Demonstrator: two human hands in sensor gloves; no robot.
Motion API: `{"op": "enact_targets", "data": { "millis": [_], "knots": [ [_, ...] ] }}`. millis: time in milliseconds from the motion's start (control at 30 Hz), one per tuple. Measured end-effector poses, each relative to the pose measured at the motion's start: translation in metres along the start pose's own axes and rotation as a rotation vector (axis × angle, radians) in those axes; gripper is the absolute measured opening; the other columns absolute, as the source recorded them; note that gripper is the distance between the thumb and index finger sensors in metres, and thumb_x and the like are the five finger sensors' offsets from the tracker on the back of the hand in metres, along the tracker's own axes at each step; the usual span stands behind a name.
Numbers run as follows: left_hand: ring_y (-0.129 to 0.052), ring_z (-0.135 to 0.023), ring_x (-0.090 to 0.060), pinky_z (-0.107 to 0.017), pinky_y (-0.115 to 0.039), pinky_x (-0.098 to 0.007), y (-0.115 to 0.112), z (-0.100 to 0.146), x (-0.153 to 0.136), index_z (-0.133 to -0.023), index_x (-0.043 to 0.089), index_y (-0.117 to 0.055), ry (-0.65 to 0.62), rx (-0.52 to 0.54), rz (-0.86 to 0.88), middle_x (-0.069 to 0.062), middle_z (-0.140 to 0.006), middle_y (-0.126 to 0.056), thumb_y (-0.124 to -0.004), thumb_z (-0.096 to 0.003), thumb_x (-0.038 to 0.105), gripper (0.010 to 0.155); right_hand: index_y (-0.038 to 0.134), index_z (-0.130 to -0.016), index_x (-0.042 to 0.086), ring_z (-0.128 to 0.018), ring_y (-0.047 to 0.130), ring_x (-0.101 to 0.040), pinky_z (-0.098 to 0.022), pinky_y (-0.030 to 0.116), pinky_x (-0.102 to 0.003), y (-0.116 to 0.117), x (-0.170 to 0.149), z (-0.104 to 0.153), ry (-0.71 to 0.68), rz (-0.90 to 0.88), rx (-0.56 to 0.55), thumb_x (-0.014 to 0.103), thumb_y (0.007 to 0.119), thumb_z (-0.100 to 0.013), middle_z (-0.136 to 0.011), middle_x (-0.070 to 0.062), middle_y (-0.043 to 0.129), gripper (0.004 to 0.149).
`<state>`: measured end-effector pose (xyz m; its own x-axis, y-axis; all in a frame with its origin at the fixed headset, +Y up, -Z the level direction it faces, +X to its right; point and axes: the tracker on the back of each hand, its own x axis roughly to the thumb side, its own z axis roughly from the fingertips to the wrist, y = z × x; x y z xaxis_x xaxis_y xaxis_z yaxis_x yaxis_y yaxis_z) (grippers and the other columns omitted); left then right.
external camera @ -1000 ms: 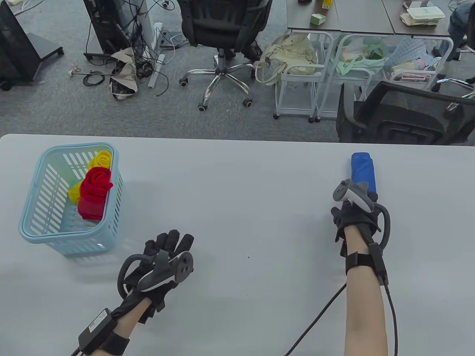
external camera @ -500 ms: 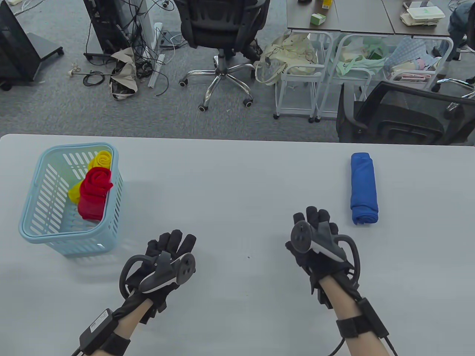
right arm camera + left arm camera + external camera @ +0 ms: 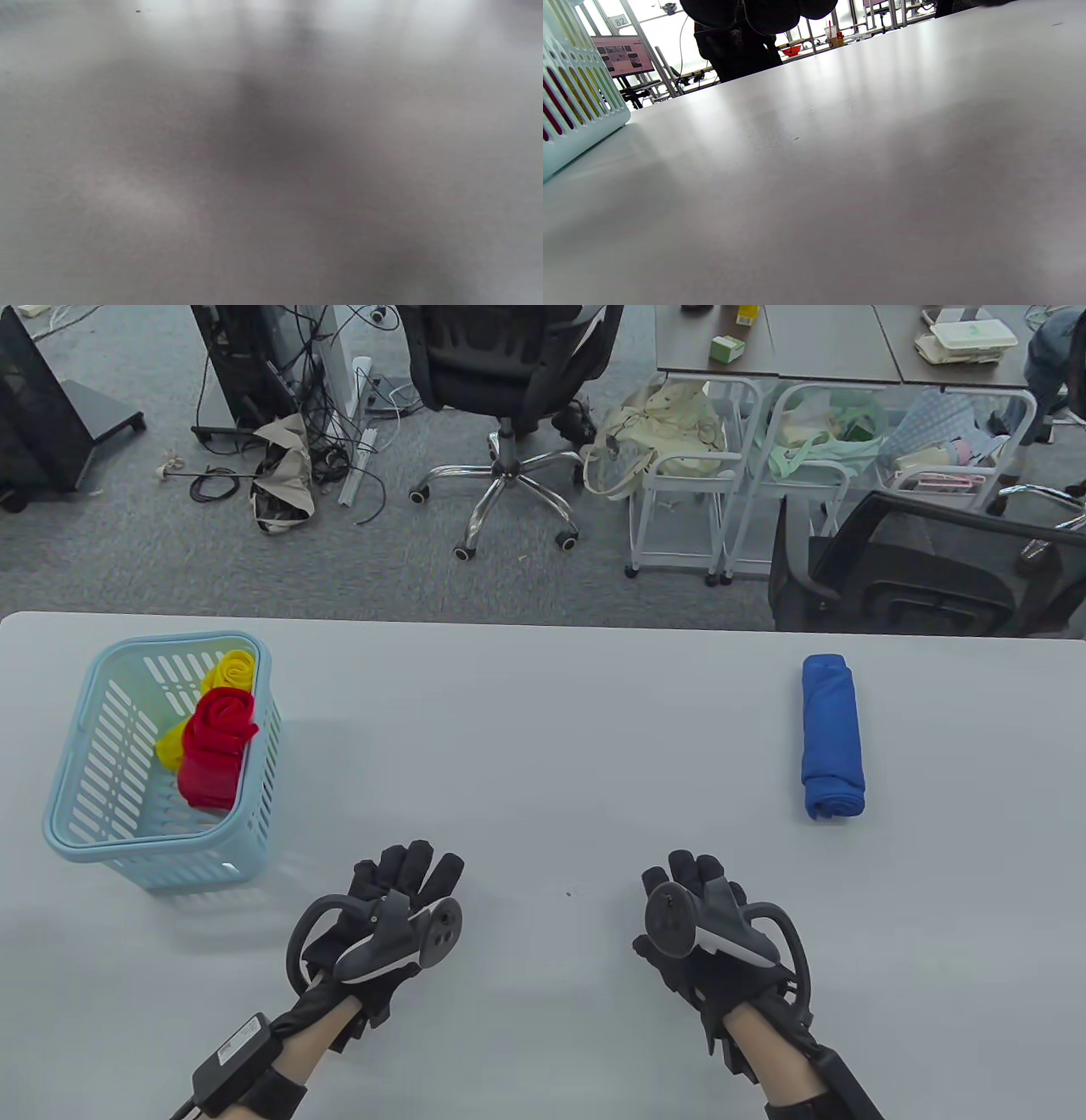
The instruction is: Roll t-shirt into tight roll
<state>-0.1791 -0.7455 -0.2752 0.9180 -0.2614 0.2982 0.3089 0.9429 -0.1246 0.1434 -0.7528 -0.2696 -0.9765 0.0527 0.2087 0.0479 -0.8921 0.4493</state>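
Only from above is the rolled blue t-shirt seen, far past the right hand. Both the right hand and the left hand are laid flat and empty on the tabletop. A basket is seen beside the left hand.

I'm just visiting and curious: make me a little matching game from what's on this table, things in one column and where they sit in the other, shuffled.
Things:
1. blue rolled t-shirt
2. red roll
3. yellow roll
4. hands, left hand and right hand

Places:
A. in the basket, at its far end behind another roll
B. near edge of the table, holding nothing
C. alone on the table's right side
D. in the basket, in front of another roll

Pairs: 1-C, 2-D, 3-A, 4-B
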Motion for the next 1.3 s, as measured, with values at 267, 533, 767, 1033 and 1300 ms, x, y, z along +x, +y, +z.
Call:
{"op": "enact_targets", "data": {
  "millis": [267, 533, 767, 1033, 1300],
  "knots": [
    [-0.047, -0.115, -0.033, -0.082, -0.052, -0.055, 0.016, -0.003, -0.006, -0.113, 0.038, -0.02, 0.026, 0.046, 0.081, -0.006, -0.126, -0.032, -0.047, -0.0466, 0.065, 0.076, 0.004, -0.115, 0.016, -0.104, -0.003, -0.053, -0.073, 0.018, -0.064, -0.005, 0.002, 0.004, -0.038, -0.029, -0.01, 0.053, 0.048, -0.06, -0.115, -0.021, -0.006, 0.079],
    [-0.043, -0.116, -0.036, -0.082, -0.051, -0.057, 0.086, -0.005, -0.065, -0.113, 0.038, -0.021, 0.224, 0.238, 0.003, -0.007, -0.126, -0.03, -0.05, -0.0465, 0.066, 0.078, 0.005, -0.115, 0.016, -0.105, -0.001, -0.053, -0.073, 0.019, -0.064, -0.009, 0.0, 0.006, -0.035, -0.036, -0.024, 0.053, 0.048, -0.06, -0.115, -0.022, -0.005, 0.079],
    [-0.038, -0.116, -0.039, -0.082, -0.049, -0.057, 0.121, -0.013, -0.138, -0.114, 0.038, -0.02, 0.462, 0.243, -0.027, -0.01, -0.126, -0.025, -0.051, -0.0472, 0.066, 0.079, 0.008, -0.115, 0.016, -0.105, 0.0, -0.054, -0.073, 0.02, -0.064, -0.008, 0.0, 0.006, -0.053, -0.035, -0.011, 0.053, 0.048, -0.06, -0.115, -0.022, -0.004, 0.078],
    [-0.025, -0.114, -0.044, -0.082, -0.044, -0.059, 0.104, -0.015, -0.187, -0.113, 0.034, -0.011, 0.67, 0.161, -0.02, -0.016, -0.123, -0.008, -0.053, -0.0465, 0.068, 0.086, 0.008, -0.115, 0.015, -0.105, 0.002, -0.054, -0.073, 0.021, -0.064, -0.007, 0.001, 0.006, -0.06, -0.033, -0.012, 0.053, 0.048, -0.06, -0.115, -0.022, -0.004, 0.078],
    [-0.062, -0.11, -0.034, -0.079, -0.06, -0.053, 0.078, -0.019, -0.218, -0.112, 0.034, -0.007, 0.78, 0.031, 0.086, -0.014, -0.125, -0.031, -0.056, -0.0461, 0.068, 0.088, 0.009, -0.115, 0.015, -0.106, 0.004, -0.054, -0.073, 0.022, -0.064, -0.005, 0.002, 0.005, -0.072, -0.037, -0.001, 0.053, 0.048, -0.06, -0.115, -0.022, -0.002, 0.078]
  ]
}}
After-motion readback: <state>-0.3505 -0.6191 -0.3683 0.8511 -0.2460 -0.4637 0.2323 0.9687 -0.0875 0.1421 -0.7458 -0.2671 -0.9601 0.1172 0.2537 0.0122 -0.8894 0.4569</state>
